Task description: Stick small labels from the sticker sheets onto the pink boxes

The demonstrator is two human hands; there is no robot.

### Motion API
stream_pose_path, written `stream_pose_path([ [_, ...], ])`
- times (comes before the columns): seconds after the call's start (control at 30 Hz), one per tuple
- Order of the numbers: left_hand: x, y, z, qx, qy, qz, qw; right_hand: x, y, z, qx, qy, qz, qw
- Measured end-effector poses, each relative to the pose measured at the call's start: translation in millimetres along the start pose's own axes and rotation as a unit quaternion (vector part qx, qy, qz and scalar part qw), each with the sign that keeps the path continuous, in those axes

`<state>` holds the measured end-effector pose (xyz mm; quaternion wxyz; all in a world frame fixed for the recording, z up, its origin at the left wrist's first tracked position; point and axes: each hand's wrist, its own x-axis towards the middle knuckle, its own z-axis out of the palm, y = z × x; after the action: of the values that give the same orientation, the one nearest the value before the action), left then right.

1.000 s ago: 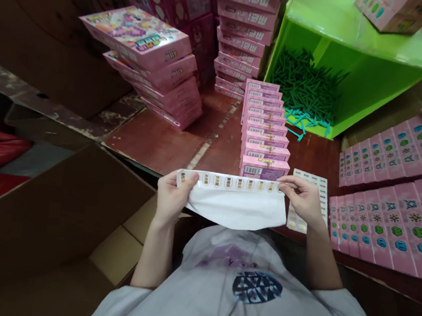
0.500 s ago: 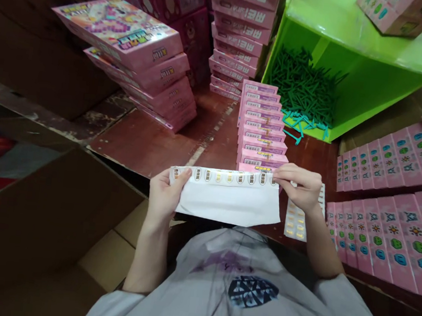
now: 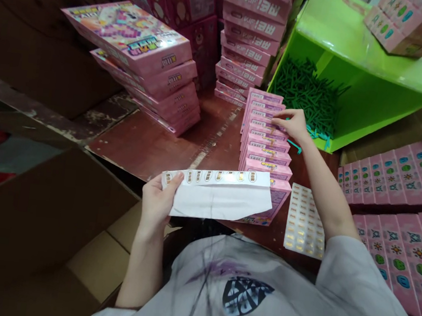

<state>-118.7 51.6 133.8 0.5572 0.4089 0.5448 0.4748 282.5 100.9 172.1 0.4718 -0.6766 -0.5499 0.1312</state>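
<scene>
My left hand (image 3: 158, 199) grips the left end of a white sticker sheet (image 3: 225, 199), thumb on top. Oval stickers with gold and dark print run along the sheet's upper edge; its right end hangs free. My right hand (image 3: 293, 123) is out over a row of pink boxes (image 3: 268, 157) standing on edge, one behind another. Its thumb and fingers are pinched together at the top edge of a box towards the back of the row. The small sticker in that pinch is hidden by the fingertips.
Another sticker sheet (image 3: 304, 220) lies on the brown table (image 3: 137, 142) at right. Pink boxes (image 3: 158, 87) are stacked at left, with a taller stack (image 3: 253, 26) behind. A green bin (image 3: 368, 94) holds green plastic pieces (image 3: 305, 87). More pink boxes (image 3: 401, 178) line the right side.
My right hand has left the sheet's right end and moved forward to the boxes. The sheet shows one sticker fewer at that end. My left hand still holds the sheet.
</scene>
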Motion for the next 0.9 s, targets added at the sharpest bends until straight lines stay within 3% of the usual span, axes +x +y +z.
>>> stream_pose_path([
  [0.17, 5, -4, 0.0, 0.001, -0.006, 0.008, 1.000, -4, -4, -5, -0.118, -0.007, -0.050, 0.992],
  [0.3, 6, -2, 4.1, 0.007, 0.003, 0.043, 0.999, -28, -52, -13, -0.090, -0.004, -0.082, 0.993],
  [0.37, 5, -1, 5.8, 0.016, 0.016, 0.069, 0.997, -51, -84, -16, -0.056, -0.085, -0.110, 0.989],
  [0.47, 6, 1, 7.8, 0.029, 0.029, 0.105, 0.994, -83, -117, -17, -0.015, -0.282, -0.145, 0.948],
  [0.57, 8, 1, 9.2, 0.042, 0.029, 0.121, 0.991, -98, -123, -16, 0.001, -0.354, -0.163, 0.921],
  [0.63, 10, 0, 10.0, 0.045, 0.027, 0.121, 0.991, -99, -118, -12, 0.020, -0.343, -0.168, 0.924],
  [0.8, 18, -4, 13.1, 0.033, 0.034, 0.115, 0.992, -91, -108, 3, 0.116, -0.250, -0.206, 0.939],
  [0.9, 23, -7, 15.1, 0.028, 0.029, 0.095, 0.995, -71, -102, 7, 0.135, -0.200, -0.177, 0.954],
])
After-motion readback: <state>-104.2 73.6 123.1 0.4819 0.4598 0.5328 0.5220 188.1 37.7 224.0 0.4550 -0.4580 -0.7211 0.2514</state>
